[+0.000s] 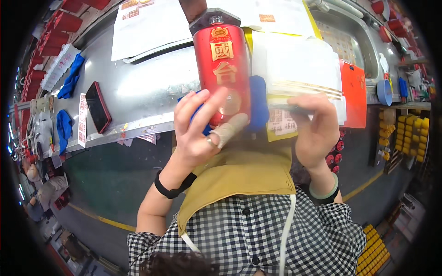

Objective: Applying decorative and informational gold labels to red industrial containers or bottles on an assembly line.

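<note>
A red bottle [223, 60] with raised gold lettering and a dark angular cap lies in front of me, its neck pointing away. My left hand [198, 126] holds the bottle's lower end, fingers bent over its front beside a round gold emblem. Beige tape wraps one digit of that hand. To the right, apart from the bottle, my right hand [317, 131] is closed in a pinch. Between its fingertips is a thin greyish thing [300, 109], too blurred to name. Blue padding [258, 103] shows beside the bottle.
White sheets with gold strips [299, 69] lie right of the bottle, next to a red-orange sheet [353, 94]. On the metal table [152, 87] at left are a phone [98, 106] and blue cloths [72, 78]. A metal sink [363, 37] is at far right.
</note>
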`<action>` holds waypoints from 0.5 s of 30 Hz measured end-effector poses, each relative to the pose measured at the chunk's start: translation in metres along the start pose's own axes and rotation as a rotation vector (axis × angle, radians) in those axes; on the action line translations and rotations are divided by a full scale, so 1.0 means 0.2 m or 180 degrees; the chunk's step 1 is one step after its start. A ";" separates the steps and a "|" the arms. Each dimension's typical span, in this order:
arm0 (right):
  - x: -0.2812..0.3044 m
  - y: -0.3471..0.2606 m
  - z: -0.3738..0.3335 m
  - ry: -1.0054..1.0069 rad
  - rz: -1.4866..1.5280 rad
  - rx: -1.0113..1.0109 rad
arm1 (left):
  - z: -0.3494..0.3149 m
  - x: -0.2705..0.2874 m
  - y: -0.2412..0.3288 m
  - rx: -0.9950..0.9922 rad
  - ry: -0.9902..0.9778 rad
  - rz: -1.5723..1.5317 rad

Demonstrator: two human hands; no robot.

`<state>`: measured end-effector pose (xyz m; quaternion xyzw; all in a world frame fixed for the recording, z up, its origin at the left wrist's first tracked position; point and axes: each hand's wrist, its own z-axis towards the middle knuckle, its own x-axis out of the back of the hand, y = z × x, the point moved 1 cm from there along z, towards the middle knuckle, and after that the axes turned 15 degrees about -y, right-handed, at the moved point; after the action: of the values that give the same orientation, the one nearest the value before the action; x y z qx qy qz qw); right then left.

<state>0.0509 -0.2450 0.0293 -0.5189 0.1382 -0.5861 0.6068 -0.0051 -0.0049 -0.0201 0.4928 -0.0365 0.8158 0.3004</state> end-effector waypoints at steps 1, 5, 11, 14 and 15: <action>-0.01 0.01 0.01 0.0085 0.0135 0.0070 | 0.01 -0.01 -0.01 -0.0137 -0.0028 0.0048; -0.05 0.00 0.02 0.0187 0.0436 0.0106 | 0.04 -0.01 0.01 -0.0428 -0.0364 0.0051; -0.05 0.04 -0.06 0.0391 0.0463 -0.0374 | -0.07 0.03 0.01 0.0276 -0.0081 -0.0044; -0.06 0.05 -0.08 0.0512 0.0812 -0.0685 | -0.13 0.03 0.02 0.0471 0.0113 -0.0067; -0.06 0.06 -0.08 0.0502 0.0827 -0.0633 | -0.14 0.02 0.02 0.0531 0.0236 -0.0186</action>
<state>0.0418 -0.2435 0.0084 -0.5065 0.3086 -0.5251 0.6104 -0.0300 0.0038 -0.0291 0.4864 0.0571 0.8246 0.2831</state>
